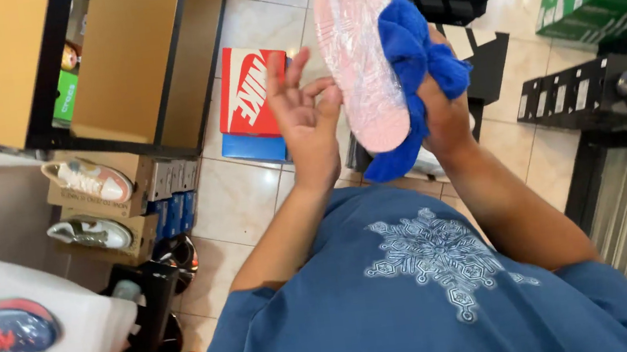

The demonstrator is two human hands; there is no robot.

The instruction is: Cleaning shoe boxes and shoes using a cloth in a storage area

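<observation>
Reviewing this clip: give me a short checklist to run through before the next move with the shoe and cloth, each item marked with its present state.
1. Right hand grips the blue cloth: ok.
2. Cloth touches the pink shoe: ok, pressed to its side.
3. Left hand holds the shoe firmly: not ok, fingers are spread, only fingertips touch.
4. Sole faces the camera: ok.
5. Sole is clean: cannot tell.
6. Floor below is free of obstacles: not ok, a red shoebox lies there.
</observation>
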